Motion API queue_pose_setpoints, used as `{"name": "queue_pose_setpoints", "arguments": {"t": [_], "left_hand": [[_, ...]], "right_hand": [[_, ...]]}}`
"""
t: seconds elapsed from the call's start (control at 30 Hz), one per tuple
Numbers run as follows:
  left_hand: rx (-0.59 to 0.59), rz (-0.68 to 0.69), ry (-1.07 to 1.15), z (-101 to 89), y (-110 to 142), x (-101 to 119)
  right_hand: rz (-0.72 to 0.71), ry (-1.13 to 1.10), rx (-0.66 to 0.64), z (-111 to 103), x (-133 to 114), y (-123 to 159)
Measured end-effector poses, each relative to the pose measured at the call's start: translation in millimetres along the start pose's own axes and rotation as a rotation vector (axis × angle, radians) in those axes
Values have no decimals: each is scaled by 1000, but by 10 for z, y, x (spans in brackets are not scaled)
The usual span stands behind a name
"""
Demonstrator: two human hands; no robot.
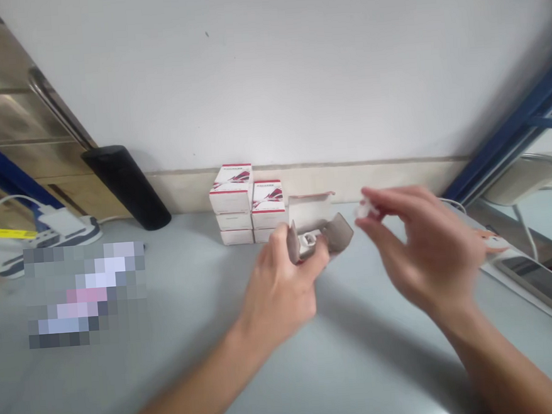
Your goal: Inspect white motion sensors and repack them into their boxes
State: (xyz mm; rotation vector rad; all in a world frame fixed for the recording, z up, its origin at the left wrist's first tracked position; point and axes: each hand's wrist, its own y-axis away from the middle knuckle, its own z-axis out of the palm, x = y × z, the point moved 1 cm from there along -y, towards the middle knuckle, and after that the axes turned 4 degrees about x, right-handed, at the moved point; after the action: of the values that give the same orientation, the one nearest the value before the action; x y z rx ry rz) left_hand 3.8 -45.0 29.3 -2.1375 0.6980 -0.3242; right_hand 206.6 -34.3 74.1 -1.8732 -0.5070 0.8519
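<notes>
My left hand grips a small cardboard box whose lid and side flaps stand up. Inside it lies a white part with a round opening, and my fingers reach over the near edge. To the right of the box, my right hand is raised, pinching a small white piece between thumb and fingertips; its kind is too blurred to make out. Just behind my left hand stand closed white-and-red boxes, stacked in two columns against the wall.
A black cylindrical object leans at the back left, near a white power strip with a plugged-in adapter. A pixelated patch covers something on the left of the table. At the right lies a dark phone-like slab beside a blue frame.
</notes>
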Motion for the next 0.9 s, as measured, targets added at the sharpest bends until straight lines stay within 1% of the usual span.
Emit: {"name": "queue_pose_setpoints", "arguments": {"t": [0.03, 0.1, 0.13, 0.2, 0.3, 0.4, 0.57, 0.73, 0.83, 0.9], "left_hand": [[7, 14, -8, 9, 11, 10], [26, 42, -26, 25, 29, 31], [40, 54, -42, 30, 34, 42], [67, 71, -79, 39, 38, 69], [98, 105, -122, 44, 38, 121], [126, 128, -138, 33, 40, 167], [153, 113, -113, -7, 36, 187], [154, 97, -128, -33, 24, 178], [150, 91, -128, -24, 26, 153], [150, 74, -116, -7, 31, 123]], "right_hand": [[-87, 38, -30, -14, -115, 9], [-217, 104, -79, -15, -220, 47], [-255, 137, -105, -7, -219, 69], [-282, 198, -158, 8, -161, 108], [-256, 275, -218, -2, -83, 136], [-214, 322, -237, -41, -106, 138], [-160, 288, -288, -82, -192, 138], [-122, 303, -304, -93, -182, 138], [-144, 288, -287, -97, -162, 132], [-175, 275, -309, -103, -155, 124]]}}
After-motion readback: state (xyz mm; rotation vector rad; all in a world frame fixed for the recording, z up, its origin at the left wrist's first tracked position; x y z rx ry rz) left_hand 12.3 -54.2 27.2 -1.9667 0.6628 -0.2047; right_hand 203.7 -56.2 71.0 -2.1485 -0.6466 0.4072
